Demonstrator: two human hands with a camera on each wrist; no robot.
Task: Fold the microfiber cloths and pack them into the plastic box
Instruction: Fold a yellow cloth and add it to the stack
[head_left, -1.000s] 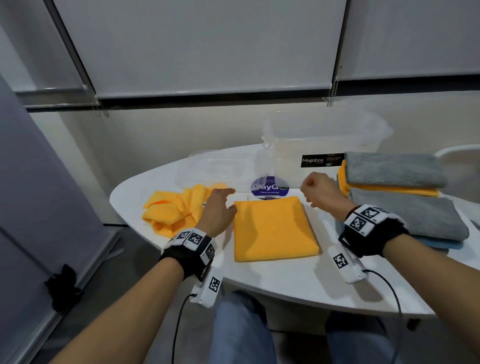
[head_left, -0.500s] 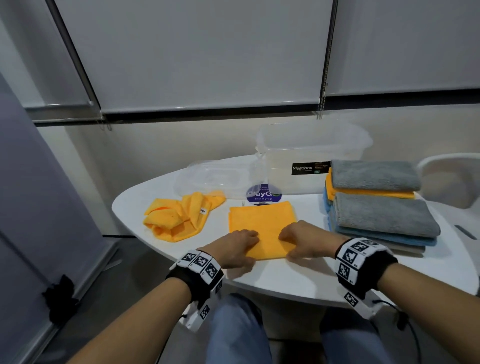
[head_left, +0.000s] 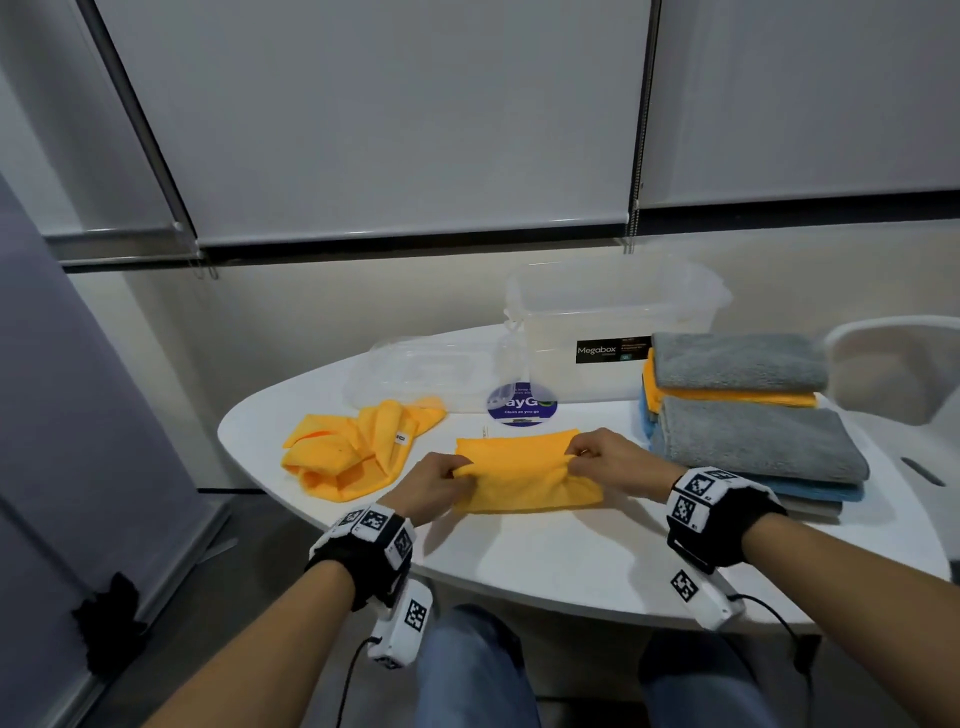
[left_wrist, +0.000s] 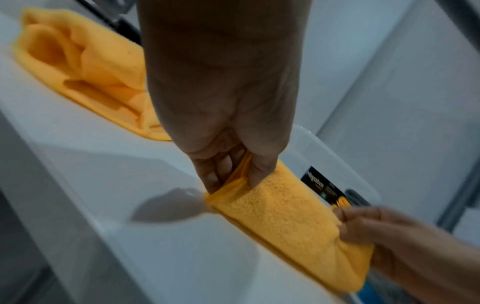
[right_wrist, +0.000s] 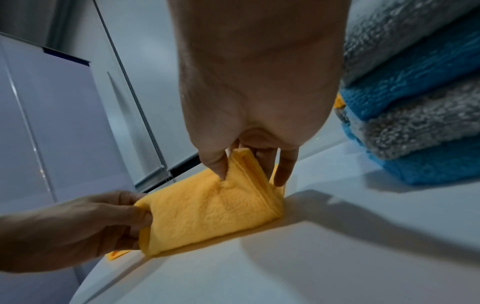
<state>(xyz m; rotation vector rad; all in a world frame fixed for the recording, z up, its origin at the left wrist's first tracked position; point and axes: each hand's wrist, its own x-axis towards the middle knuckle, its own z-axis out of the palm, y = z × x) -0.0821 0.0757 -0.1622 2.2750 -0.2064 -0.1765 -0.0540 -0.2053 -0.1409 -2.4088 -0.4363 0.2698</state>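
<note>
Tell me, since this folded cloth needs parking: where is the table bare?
Bare: the near table strip between the orange cloth and the front edge. Crowded: crumpled cloth left, cloth stack right, box and lid behind.

Both hands pinching an orange cloth at its two ends

The left hand (left_wrist: 223, 98) is reaching down and pinching the near corner of the folded orange cloth (left_wrist: 285, 222) between thumb and fingers, while the right hand (left_wrist: 384, 232) is gripping the far end. The cloth is lying along the white table (left_wrist: 155, 257). A crumpled orange cloth (left_wrist: 85, 67) is sitting behind, and the plastic box (left_wrist: 335, 156) with its dark label is standing beyond.
</note>
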